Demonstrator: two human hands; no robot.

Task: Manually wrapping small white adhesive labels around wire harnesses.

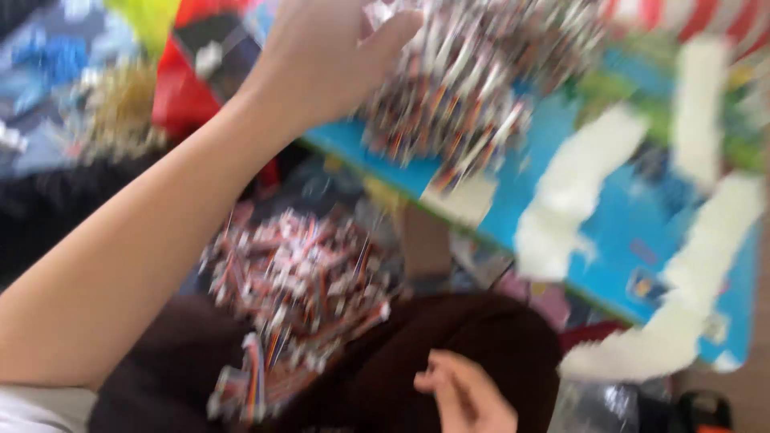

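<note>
Under the left hand (321, 64), a bundle of thin plastic-coated wires (457, 88) is looking glossy; the blue board (634, 232) beside it is showing smooth, with matt white foam strips (573, 192)

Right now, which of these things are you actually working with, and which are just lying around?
In use:
left hand on upper bundle of small wired connectors
lap pile of connectors
right hand

Lying about:
blue board
white foam strips
red item

a blurred bundle of small multicoloured wire connectors (461, 80), seemingly gripped and lifted above the blue board.
</note>
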